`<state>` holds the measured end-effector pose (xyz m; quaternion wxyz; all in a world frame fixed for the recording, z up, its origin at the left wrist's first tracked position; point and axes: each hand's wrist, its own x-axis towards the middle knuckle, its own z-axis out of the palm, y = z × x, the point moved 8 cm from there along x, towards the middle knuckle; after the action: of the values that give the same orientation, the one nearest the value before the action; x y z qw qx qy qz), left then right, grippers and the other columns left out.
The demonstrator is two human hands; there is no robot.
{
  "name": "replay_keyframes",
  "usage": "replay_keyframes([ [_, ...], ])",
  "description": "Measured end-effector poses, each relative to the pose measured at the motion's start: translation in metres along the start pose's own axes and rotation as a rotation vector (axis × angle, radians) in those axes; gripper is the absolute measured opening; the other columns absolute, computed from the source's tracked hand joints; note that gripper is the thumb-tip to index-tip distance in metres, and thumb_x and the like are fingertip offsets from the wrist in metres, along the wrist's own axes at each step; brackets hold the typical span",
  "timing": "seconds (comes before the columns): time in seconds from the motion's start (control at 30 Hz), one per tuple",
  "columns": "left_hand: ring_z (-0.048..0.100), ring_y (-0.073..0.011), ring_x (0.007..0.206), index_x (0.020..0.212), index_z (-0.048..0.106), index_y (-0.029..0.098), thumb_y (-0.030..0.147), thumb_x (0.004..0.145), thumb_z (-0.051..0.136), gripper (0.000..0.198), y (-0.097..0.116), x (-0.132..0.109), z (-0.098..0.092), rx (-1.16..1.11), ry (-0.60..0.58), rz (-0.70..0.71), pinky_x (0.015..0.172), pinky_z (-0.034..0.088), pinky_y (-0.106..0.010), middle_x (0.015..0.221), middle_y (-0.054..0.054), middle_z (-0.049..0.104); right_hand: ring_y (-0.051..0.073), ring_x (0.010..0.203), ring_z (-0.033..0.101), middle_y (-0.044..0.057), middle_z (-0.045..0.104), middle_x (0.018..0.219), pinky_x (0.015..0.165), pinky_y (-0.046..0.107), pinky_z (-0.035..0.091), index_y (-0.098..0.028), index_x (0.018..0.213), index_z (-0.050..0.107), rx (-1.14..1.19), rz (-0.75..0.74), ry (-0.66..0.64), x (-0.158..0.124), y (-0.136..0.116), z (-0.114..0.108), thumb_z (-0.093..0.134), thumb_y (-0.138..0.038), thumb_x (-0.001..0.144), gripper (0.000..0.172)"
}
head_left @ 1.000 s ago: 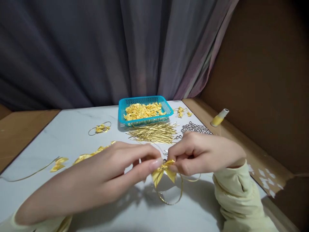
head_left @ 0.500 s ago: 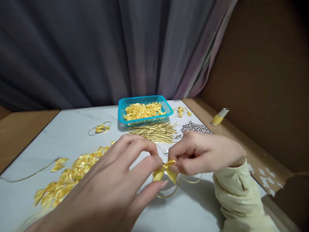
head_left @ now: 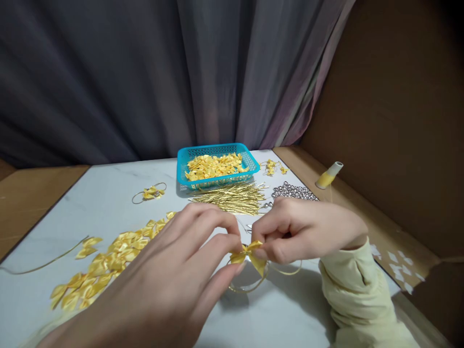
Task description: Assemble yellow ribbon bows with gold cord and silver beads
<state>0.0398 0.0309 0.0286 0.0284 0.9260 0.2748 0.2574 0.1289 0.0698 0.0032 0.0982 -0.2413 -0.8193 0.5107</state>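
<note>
A yellow satin ribbon bow [head_left: 258,262] is held up between my two hands, just above the table. My left hand [head_left: 181,266] pinches the bow's left side between thumb and fingers. On its right loop, the thumb and curled fingers of my right hand [head_left: 300,232] are closed. Loops of thin gold cord [head_left: 250,289] hang below the bow and stick out to the right. My fingers hide part of the bow's middle.
Loose yellow bows [head_left: 119,251] lie at left. A blue basket [head_left: 181,166] of yellow bows stands at the back, behind gold cord pieces [head_left: 232,198]. Silver bells or beads [head_left: 293,191] and a yellow thread spool [head_left: 328,176] are at right. A finished-looking corded bow [head_left: 152,193] lies back left.
My left thumb has moved up and left, closing onto the bow's lower left side. The cord loop beneath has shifted slightly left. My right hand has hardly moved.
</note>
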Motion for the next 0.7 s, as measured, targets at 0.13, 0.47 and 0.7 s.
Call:
replay_keyframes([
  [0.13, 0.046, -0.0180, 0.093, 0.091, 0.052, 0.019, 0.007, 0.086, 0.050, 0.013, -0.005, 0.002, 0.000, -0.031, -0.023, -0.025, 0.080, 0.038, -0.031, 0.095, -0.003, 0.053, 0.004, 0.044, 0.026, -0.010, 0.030, 0.049, 0.040, 0.015, 0.024, -0.015, 0.062, 0.049, 0.003, 0.017, -0.006, 0.000, 0.001, 0.000, 0.051, -0.006, 0.076, 0.016],
  [0.47, 0.048, -0.0238, 0.095, 0.091, 0.052, 0.019, 0.016, 0.089, 0.050, 0.004, 0.001, 0.000, 0.002, 0.111, -0.047, 0.034, 0.080, 0.041, -0.039, 0.098, -0.006, 0.054, 0.004, 0.045, 0.030, -0.009, 0.033, 0.049, 0.041, 0.015, 0.026, -0.015, 0.065, 0.052, 0.006, 0.036, -0.019, 0.000, 0.004, 0.001, 0.051, -0.010, 0.076, 0.012],
  [0.7, 0.045, -0.0299, 0.107, 0.086, 0.057, 0.020, 0.022, 0.091, 0.047, 0.012, -0.004, -0.005, 0.015, 0.151, -0.208, -0.015, 0.091, 0.037, -0.050, 0.098, -0.008, 0.055, 0.003, 0.043, 0.028, -0.010, 0.035, 0.048, 0.040, 0.014, 0.026, -0.015, 0.064, 0.048, -0.014, 0.031, -0.056, 0.002, 0.004, 0.004, 0.049, -0.010, 0.076, 0.013],
])
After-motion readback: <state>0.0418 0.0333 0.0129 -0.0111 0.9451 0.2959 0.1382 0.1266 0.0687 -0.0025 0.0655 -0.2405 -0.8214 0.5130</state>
